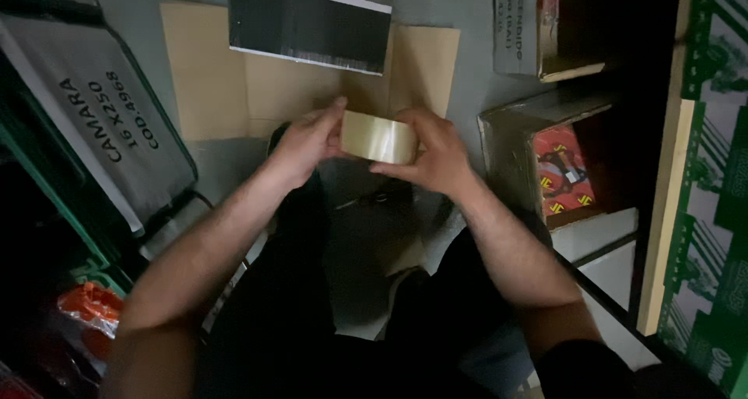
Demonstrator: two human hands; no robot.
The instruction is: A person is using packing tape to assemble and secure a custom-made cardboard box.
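A roll of clear tan packing tape [379, 137] is held between both my hands, above my knees. My left hand [305, 144] grips its left side, thumb up along the edge. My right hand [433, 154] clasps the right side, fingers curled under it. Behind the roll a flat sheet of brown cardboard [210, 79] lies on the grey floor, with a long black box [310, 25] resting across its top.
A grey package with printed text [101, 118] leans at the left over a green crate [47, 188]. An open cardboard box with red packets [545, 165] stands at the right, another box [538, 33] above it. Green printed cartons [709, 173] line the right edge. An orange bag [92, 305] lies lower left.
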